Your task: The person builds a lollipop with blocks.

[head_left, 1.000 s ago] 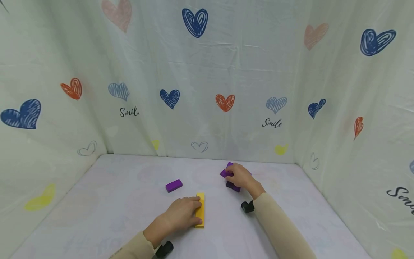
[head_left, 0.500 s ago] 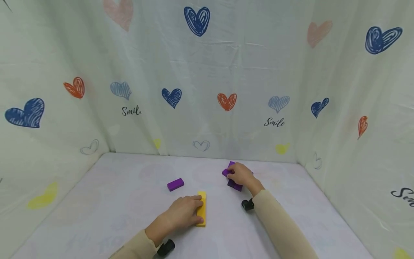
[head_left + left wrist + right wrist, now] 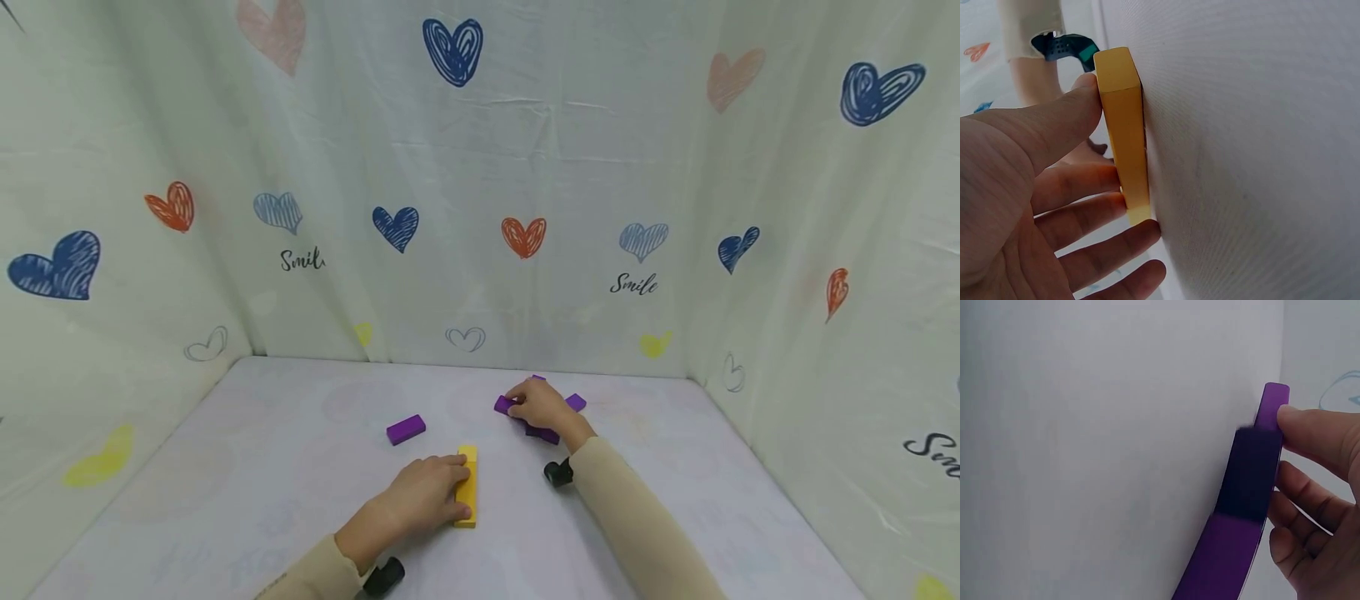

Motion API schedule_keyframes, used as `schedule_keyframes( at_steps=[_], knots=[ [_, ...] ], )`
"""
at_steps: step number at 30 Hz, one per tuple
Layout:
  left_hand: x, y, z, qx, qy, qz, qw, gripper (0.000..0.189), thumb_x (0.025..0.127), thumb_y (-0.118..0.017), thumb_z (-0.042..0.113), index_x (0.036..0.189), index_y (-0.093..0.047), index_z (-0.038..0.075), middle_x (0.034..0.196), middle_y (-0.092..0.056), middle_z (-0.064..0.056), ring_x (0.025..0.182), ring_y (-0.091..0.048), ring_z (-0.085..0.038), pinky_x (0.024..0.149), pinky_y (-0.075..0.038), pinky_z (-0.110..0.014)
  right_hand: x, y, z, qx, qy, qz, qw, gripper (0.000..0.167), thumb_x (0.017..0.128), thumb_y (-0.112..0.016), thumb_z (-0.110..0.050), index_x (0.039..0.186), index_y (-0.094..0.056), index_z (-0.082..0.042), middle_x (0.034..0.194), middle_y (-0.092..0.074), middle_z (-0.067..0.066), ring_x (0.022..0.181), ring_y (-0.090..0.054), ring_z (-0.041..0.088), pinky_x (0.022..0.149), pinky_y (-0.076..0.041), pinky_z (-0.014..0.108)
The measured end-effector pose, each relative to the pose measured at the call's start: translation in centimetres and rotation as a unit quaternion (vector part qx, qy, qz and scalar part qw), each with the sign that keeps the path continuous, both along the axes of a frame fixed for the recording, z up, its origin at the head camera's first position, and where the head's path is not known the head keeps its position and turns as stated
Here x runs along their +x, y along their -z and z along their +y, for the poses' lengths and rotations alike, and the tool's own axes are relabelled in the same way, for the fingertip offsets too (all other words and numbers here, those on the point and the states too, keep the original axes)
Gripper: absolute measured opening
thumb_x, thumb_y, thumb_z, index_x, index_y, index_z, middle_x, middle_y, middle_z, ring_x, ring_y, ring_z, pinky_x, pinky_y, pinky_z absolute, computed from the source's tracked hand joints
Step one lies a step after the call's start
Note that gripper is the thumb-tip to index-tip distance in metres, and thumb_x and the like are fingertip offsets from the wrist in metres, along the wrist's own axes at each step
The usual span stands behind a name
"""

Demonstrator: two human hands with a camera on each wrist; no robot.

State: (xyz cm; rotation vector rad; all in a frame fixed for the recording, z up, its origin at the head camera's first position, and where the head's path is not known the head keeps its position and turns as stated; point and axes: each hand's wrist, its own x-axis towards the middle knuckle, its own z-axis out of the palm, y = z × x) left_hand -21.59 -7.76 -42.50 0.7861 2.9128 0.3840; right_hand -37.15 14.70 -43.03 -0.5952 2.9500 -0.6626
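The left hand [image 3: 424, 492] touches a smooth yellow block [image 3: 467, 489], fingers spread.
Beyond it, rightward, the right hand [image 3: 543, 407] pinches a smooth, rectangular purple block [image 3: 502, 405].

- In the head view the right hand [image 3: 542, 406] covers the middle of the purple cluster [image 3: 576, 402], so its pieces cannot be counted.
- In the right wrist view the borders of the dark section [image 3: 1249, 475] are blurred (shadow or separate piece, hard to say), and the purple block [image 3: 1271, 406] by the thumb may or may not join it.
- Fingers of the left hand [image 3: 425, 492] hide part of the yellow block [image 3: 467, 492].
- Lettering on the left sleeve [image 3: 311, 575] is too small to read.
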Motion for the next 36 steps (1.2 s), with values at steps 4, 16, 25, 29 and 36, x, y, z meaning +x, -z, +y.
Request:
schedule_keyframes(
  at_steps=[4,16,25,29,36],
  knots=[
    [0.0,0.0,0.0,0.001,0.0,0.001,1.0,0.054,0.081,-0.072,0.046,0.122,-0.065,0.013,0.133,-0.056,-0.005,0.118,-0.055,-0.028,0.096,-0.046,-0.047,0.3,-0.1,-1.2,-0.022,-0.023,-0.019,0.9993,0.03,0.086,-0.071,-0.018,0.115,-0.069,-0.01,0.098,-0.065,0.002,0.089,-0.058,0.018,0.085,-0.05,0.039],
    [-0.1,0.4,-0.3,0.005,0.011,0.017,0.9998,0.052,0.082,-0.072,0.046,0.121,-0.065,0.012,0.133,-0.057,-0.006,0.117,-0.056,-0.028,0.094,-0.047,-0.049,1.6,0.1,-4.0,-0.05,-0.067,-0.067,0.9943,0.027,0.087,-0.071,-0.02,0.113,-0.071,-0.015,0.097,-0.064,-0.004,0.087,-0.056,0.013,0.079,-0.051,0.03],
    [0.0,0.4,-0.2,0.006,0.01,0.017,0.9998,0.053,0.081,-0.073,0.046,0.12,-0.066,0.012,0.132,-0.058,-0.007,0.116,-0.057,-0.028,0.093,-0.048,-0.048,2.6,0.3,-5.1,-0.043,-0.098,-0.089,0.9902,0.024,0.09,-0.068,-0.02,0.113,-0.071,-0.023,0.107,-0.064,-0.009,0.101,-0.056,0.011,0.093,-0.049,0.033],
    [0.1,0.3,-0.3,0.006,0.016,0.025,0.9995,0.052,0.081,-0.073,0.045,0.12,-0.066,0.011,0.131,-0.058,-0.008,0.114,-0.057,-0.029,0.092,-0.048,-0.048,3.1,0.2,-5.3,-0.038,-0.108,-0.094,0.989,0.024,0.089,-0.068,-0.021,0.112,-0.072,-0.024,0.101,-0.063,-0.011,0.094,-0.055,0.01,0.089,-0.05,0.031],
    [0.1,0.1,-0.2,0.005,0.011,0.017,0.9998,0.053,0.081,-0.073,0.045,0.12,-0.066,0.011,0.131,-0.058,-0.008,0.114,-0.057,-0.029,0.093,-0.048,-0.048,3.4,0.2,-5.2,-0.033,-0.124,-0.084,0.9881,0.024,0.088,-0.069,-0.022,0.112,-0.072,-0.024,0.094,-0.062,-0.012,0.087,-0.054,0.009,0.081,-0.05,0.025]
  ],
)
